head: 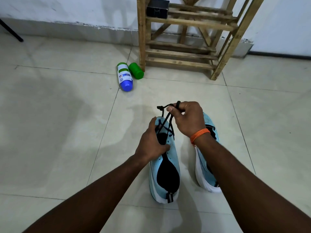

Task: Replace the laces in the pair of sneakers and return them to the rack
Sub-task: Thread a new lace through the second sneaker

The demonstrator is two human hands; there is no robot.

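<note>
Well in front of the wooden rack (185,52), whose top is cut off, stand two light-blue sneakers; the right sneaker (204,175) is largely hidden behind the forearm, so its lacing cannot be made out. The right hand (186,118) pinches one black lace (168,118) drawn up from the left sneaker (170,158), which the left hand (151,143) grips at the eyelets. Two bottles (125,76) lie by the rack's foot, and one black box (157,8) sits on its shelf.

Head-worn view, forward and downward.
</note>
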